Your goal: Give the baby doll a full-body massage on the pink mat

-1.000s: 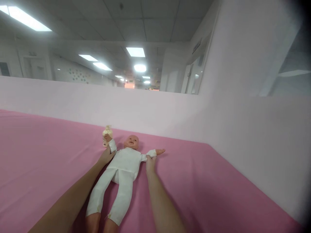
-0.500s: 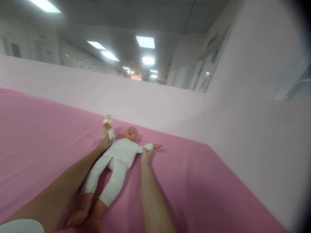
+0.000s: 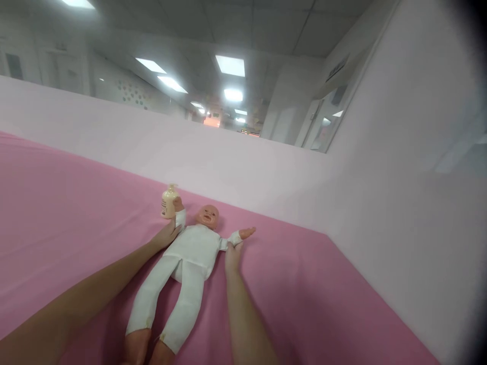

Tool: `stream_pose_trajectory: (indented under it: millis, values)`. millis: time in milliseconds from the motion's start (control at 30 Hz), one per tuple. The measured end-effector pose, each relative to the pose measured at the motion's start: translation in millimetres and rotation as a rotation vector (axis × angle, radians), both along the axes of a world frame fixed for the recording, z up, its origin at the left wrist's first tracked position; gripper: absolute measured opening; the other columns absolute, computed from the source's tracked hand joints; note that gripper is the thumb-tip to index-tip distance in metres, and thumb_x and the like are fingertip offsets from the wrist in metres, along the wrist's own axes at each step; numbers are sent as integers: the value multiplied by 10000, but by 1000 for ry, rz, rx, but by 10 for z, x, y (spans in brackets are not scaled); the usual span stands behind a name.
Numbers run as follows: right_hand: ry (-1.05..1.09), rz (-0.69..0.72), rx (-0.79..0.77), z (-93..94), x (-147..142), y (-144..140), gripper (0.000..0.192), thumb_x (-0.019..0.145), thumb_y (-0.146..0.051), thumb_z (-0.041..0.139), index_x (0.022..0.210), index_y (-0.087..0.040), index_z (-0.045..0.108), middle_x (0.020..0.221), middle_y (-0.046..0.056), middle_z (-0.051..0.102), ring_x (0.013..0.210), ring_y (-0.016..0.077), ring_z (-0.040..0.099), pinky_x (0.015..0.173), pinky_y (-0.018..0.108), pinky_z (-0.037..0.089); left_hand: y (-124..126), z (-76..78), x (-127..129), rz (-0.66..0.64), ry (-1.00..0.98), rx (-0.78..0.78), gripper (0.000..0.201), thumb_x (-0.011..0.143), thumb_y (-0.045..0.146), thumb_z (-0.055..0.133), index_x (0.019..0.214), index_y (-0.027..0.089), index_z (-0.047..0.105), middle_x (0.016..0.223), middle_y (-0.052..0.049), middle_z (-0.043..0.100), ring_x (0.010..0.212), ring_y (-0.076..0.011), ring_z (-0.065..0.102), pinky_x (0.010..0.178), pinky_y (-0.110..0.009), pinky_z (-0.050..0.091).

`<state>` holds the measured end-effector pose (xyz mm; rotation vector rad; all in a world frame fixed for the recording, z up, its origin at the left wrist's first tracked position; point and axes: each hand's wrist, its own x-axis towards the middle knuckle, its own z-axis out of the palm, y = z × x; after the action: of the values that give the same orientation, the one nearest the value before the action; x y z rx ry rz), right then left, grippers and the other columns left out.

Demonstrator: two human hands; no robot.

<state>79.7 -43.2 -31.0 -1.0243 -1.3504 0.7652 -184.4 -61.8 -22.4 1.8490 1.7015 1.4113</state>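
A baby doll [image 3: 194,248] with a white cloth body lies on its back on a pink sheet [image 3: 304,284], its head toward the far wall. My left hand [image 3: 168,234] is closed around the doll's sleeved arm on the left, which bends upward. On the other side, my right hand [image 3: 233,253] grips the doll's other arm, and the doll's small hand sticks out beyond it. A cream pump bottle [image 3: 168,203] stands upright behind the doll's raised hand, partly covered by it. The doll's feet are cut off by the bottom of the view.
Behind the sheet runs a low pale wall [image 3: 243,162] with a window above it. Another pale wall [image 3: 411,213] rises on the right and meets it at a corner. Ceiling lights [image 3: 230,66] and a door show through the glass.
The view has shifted slightly, so doll and bottle appear a little lower. The doll's arm on the right is now angled more upward, and its other hand has moved right, uncovering more of the bottle.
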Motion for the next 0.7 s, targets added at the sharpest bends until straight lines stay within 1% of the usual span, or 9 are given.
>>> stream_pose_trajectory:
  millis: [100,133,200,300,400,500,600,633,700]
  values:
    - [-19,15,15,-8,-104,-17,642,730,-189,441,1368,-249,495,1299,58,574,1235,221,502,1077,386,387,49,-69,-58,-154,49,103,496,871,311,364,1316,138,499,1249,-142,610,1199,-278,554,1081,-407,384]
    - [-70,31,41,-12,-139,-22,621,702,-157,441,1301,-259,571,1244,53,597,1195,220,522,1078,388,386,65,-89,-88,-218,80,105,498,857,274,368,1319,158,516,1263,-129,596,1223,-268,533,1101,-400,366]
    - [-172,43,92,-15,-194,-29,622,651,-103,431,1206,-272,656,1166,53,611,1141,219,537,1077,396,385,93,-114,-157,-319,131,64,545,834,210,370,1362,185,504,1290,-116,565,1255,-252,502,1122,-394,347]
    - [-220,25,106,0,-234,-37,632,627,-75,424,1166,-276,687,1143,56,610,1117,224,542,1075,413,387,123,-112,-248,-380,153,-15,621,803,144,379,1415,209,464,1309,-107,538,1287,-254,463,1134,-419,335]
    - [-203,17,94,37,-248,-44,603,625,-79,428,1128,-269,701,1130,49,625,1116,226,549,1085,415,381,136,-95,-293,-398,105,-26,663,777,104,383,1423,232,454,1318,-91,536,1286,-251,457,1141,-438,327]
    - [-194,-18,72,88,-270,-58,534,651,-116,459,1110,-245,698,1148,52,650,1128,245,552,1080,435,380,145,-89,-314,-398,-7,20,661,748,78,393,1392,203,472,1343,-89,537,1291,-247,454,1146,-442,318]
    - [-142,-32,5,135,-294,-74,464,713,-203,508,1150,-228,663,1190,50,661,1143,260,557,1060,442,388,172,-98,-336,-370,-166,2,603,719,72,433,1306,183,520,1329,-89,563,1251,-252,494,1105,-431,365]
    - [-112,-28,-34,141,-296,-74,452,719,-228,521,1152,-220,652,1178,53,668,1113,262,576,1024,436,417,186,-105,-342,-366,-222,-21,580,719,75,445,1283,182,524,1313,-88,577,1222,-250,519,1082,-425,388]
    - [-53,-76,-96,130,-283,-55,402,722,-279,537,1098,-191,647,1096,69,689,1014,265,610,929,419,472,220,-126,-353,-341,-327,-73,524,737,95,459,1252,173,515,1255,-92,615,1154,-247,569,1025,-417,432]
